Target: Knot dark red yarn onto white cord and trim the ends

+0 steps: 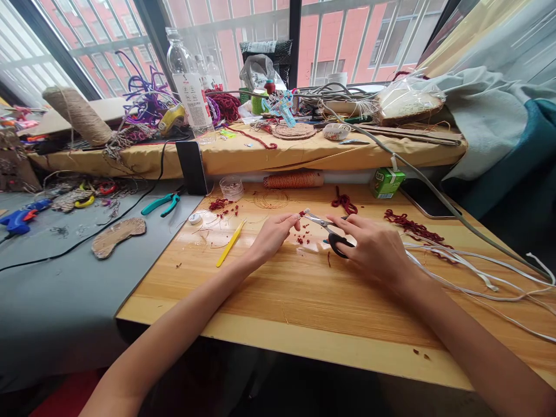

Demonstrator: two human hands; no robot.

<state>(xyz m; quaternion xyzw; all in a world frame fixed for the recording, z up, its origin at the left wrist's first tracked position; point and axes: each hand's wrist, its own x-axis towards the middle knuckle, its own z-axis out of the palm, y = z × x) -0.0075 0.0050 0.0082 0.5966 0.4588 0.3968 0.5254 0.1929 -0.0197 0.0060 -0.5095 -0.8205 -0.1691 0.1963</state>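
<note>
Over the middle of the wooden table (260,301), my left hand (274,234) pinches a small piece of dark red yarn (303,213) between thumb and fingertips. My right hand (376,243) grips black-handled scissors (324,223), whose blades point left at the yarn piece. Whether the blades touch the yarn is too small to tell. Below the blades lie red yarn clippings (303,237) on the wood. Yellow tweezers (231,243) rest to the left of my left hand. White cords (473,260) spread out to the right of my right wrist.
Behind my hands are a clear round box (231,188), an orange thread spool (293,180), a green drink carton (388,182) and a phone (428,198). Teal pliers (161,204) lie on the grey table at left. A grey cable (417,168) slants across the right side.
</note>
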